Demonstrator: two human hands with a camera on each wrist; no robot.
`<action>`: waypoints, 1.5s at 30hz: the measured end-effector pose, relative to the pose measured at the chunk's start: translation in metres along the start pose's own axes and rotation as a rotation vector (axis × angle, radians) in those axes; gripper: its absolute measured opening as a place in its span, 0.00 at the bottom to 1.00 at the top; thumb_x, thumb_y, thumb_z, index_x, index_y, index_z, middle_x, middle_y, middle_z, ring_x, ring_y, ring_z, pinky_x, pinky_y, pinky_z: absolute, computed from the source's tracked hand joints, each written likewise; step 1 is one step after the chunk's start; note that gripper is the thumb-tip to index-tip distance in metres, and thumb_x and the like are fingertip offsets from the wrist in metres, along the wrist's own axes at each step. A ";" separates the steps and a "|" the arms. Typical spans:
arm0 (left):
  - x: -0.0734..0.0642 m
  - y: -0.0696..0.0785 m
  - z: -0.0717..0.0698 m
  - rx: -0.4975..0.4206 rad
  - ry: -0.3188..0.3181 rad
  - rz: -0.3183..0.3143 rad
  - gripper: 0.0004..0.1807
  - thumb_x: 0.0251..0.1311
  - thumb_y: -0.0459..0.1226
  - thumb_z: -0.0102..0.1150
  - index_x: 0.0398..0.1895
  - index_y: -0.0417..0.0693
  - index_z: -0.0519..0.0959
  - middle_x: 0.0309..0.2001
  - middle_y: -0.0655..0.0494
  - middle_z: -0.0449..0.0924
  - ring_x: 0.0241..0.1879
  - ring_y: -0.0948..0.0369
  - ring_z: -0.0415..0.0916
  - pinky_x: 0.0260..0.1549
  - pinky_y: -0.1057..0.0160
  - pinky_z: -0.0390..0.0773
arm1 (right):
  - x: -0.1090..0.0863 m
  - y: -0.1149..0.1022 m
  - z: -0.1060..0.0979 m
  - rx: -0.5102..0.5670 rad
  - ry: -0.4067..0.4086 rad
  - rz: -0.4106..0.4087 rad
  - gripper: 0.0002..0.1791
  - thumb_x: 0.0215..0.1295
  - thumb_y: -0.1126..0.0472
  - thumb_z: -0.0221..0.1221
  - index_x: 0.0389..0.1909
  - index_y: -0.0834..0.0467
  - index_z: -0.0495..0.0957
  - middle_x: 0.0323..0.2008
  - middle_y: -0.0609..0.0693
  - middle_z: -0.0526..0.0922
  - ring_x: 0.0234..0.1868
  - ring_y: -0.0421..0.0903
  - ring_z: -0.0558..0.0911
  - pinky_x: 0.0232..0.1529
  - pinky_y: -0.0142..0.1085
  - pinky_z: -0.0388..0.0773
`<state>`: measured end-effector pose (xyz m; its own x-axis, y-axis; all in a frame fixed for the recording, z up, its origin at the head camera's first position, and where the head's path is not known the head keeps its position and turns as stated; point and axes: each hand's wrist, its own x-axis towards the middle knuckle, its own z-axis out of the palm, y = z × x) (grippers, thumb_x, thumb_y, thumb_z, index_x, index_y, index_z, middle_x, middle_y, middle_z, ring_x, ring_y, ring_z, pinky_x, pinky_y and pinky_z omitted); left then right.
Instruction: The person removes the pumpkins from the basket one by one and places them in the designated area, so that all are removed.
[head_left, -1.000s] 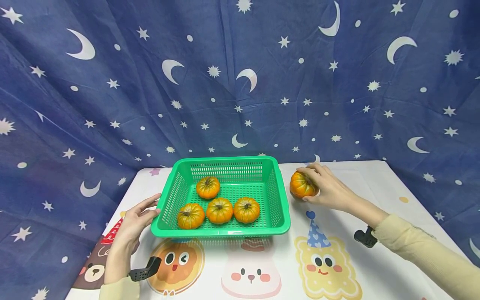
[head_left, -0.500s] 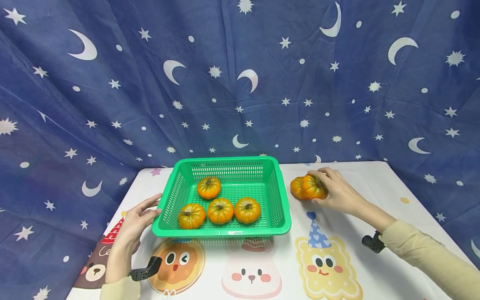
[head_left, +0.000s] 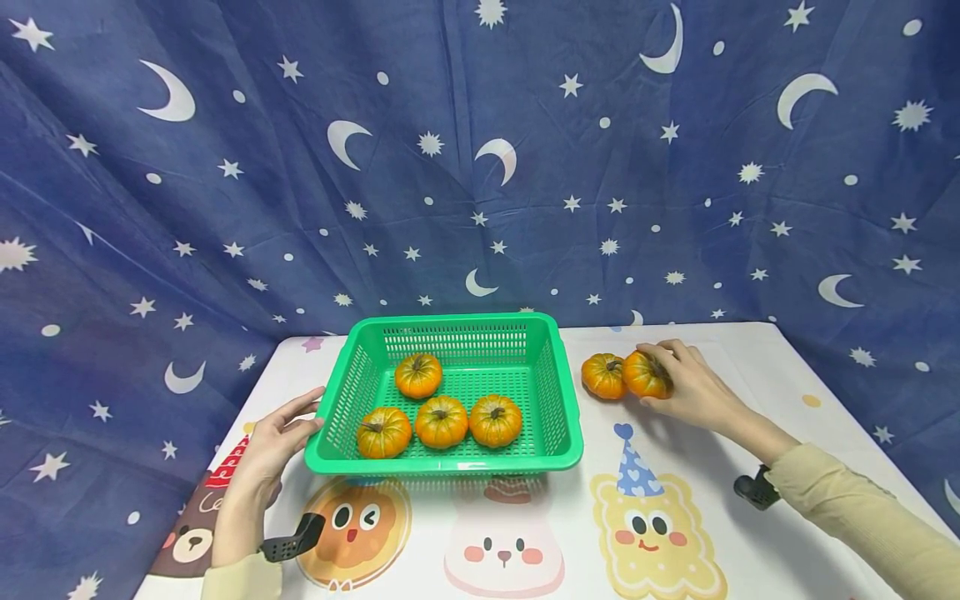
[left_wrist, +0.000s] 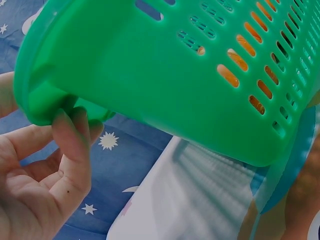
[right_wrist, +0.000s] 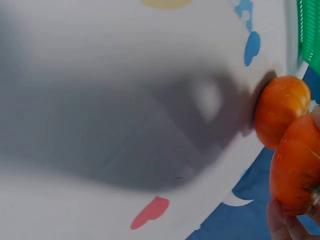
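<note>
A green plastic basket (head_left: 442,464) with slotted walls holds several small orange pumpkins (head_left: 439,422). At its left side, my left hand (head_left: 273,446) grips the rim; the left wrist view has the fingers (left_wrist: 72,145) curled under the basket's edge (left_wrist: 37,90). To the right of the basket, my right hand (head_left: 693,387) holds a pumpkin (head_left: 647,373) between thumb and fingers, tipped on its side. Another pumpkin (head_left: 603,376) rests on the table directly left of it. In the right wrist view the held pumpkin (right_wrist: 297,167) overlaps the resting one (right_wrist: 282,110).
A white tablecloth (head_left: 750,375) printed with cartoon figures covers the table. Behind it hangs a dark blue curtain (head_left: 480,233) with moons and stars. A small black device (head_left: 291,542) is on the left wrist, another (head_left: 757,490) on the right.
My right hand has moved to the right with its pumpkin. The pumpkin on the table beside it, hidden a second ago, has come into sight. My left hand and the basket have stayed put.
</note>
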<state>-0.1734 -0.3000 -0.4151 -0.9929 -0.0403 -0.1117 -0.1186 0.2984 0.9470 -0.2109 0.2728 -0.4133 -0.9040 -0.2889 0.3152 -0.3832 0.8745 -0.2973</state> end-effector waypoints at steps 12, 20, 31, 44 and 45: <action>0.000 -0.002 -0.001 -0.003 0.009 0.003 0.30 0.65 0.37 0.54 0.71 0.45 0.63 0.42 0.77 0.74 0.37 0.74 0.79 0.42 0.75 0.76 | -0.002 0.017 0.006 -0.008 -0.041 0.097 0.45 0.45 0.56 0.73 0.65 0.59 0.65 0.53 0.63 0.68 0.51 0.62 0.69 0.49 0.61 0.71; -0.001 -0.003 0.000 -0.002 0.003 0.002 0.31 0.65 0.37 0.54 0.71 0.44 0.62 0.42 0.77 0.74 0.38 0.74 0.79 0.42 0.75 0.76 | -0.003 0.031 0.016 -0.014 -0.066 0.138 0.45 0.46 0.56 0.72 0.66 0.59 0.64 0.54 0.66 0.68 0.51 0.64 0.69 0.49 0.62 0.71; 0.000 -0.003 -0.001 0.005 0.004 -0.006 0.30 0.65 0.37 0.54 0.71 0.46 0.63 0.44 0.74 0.74 0.39 0.74 0.78 0.43 0.75 0.76 | -0.001 0.038 0.026 0.000 -0.064 0.163 0.45 0.46 0.56 0.72 0.67 0.59 0.63 0.56 0.68 0.67 0.50 0.67 0.69 0.48 0.63 0.70; 0.000 -0.001 0.000 0.005 0.013 -0.003 0.30 0.64 0.36 0.54 0.70 0.46 0.63 0.44 0.73 0.73 0.38 0.74 0.78 0.43 0.75 0.76 | 0.003 0.042 0.035 -0.006 -0.104 0.193 0.45 0.48 0.54 0.71 0.67 0.59 0.62 0.57 0.69 0.67 0.52 0.68 0.68 0.51 0.66 0.69; 0.000 -0.001 0.001 0.008 0.017 -0.004 0.30 0.64 0.36 0.54 0.70 0.46 0.64 0.44 0.73 0.73 0.38 0.74 0.78 0.42 0.75 0.76 | 0.003 0.042 0.035 -0.006 -0.106 0.194 0.45 0.48 0.54 0.71 0.67 0.59 0.62 0.57 0.69 0.67 0.53 0.68 0.69 0.51 0.65 0.69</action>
<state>-0.1735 -0.2997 -0.4166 -0.9922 -0.0573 -0.1104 -0.1228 0.3057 0.9442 -0.2368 0.2950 -0.4562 -0.9757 -0.1543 0.1558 -0.1995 0.9198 -0.3380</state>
